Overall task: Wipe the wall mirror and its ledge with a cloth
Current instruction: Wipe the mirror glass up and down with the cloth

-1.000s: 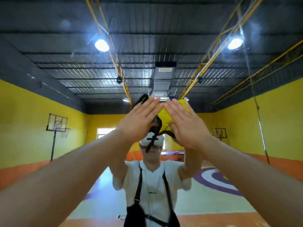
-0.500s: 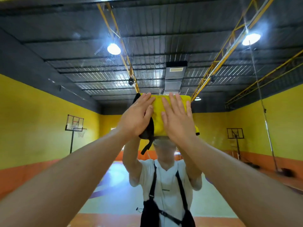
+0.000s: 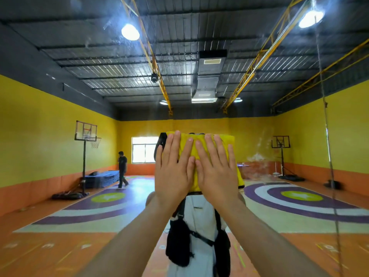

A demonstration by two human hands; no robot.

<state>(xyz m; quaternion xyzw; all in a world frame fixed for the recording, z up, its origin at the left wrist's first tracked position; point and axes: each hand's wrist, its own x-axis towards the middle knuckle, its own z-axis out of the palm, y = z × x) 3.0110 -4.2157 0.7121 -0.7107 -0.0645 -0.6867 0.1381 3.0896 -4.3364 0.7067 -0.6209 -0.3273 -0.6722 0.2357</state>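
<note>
Frame ctr: L hand (image 3: 173, 173) & R hand (image 3: 217, 173), fingers straight and slightly spread, press soft folded yellow cloth (image 3: 225, 139) flat vs. glossy wall mirror (image 3: 259, 80), smudged ctr-right.

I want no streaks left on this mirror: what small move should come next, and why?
Probably slide the cloth to the right. The left hand and right hand press it flat on the mirror with straight fingers, and whitish smears show just to its right at about the same height, not yet wiped.
</note>
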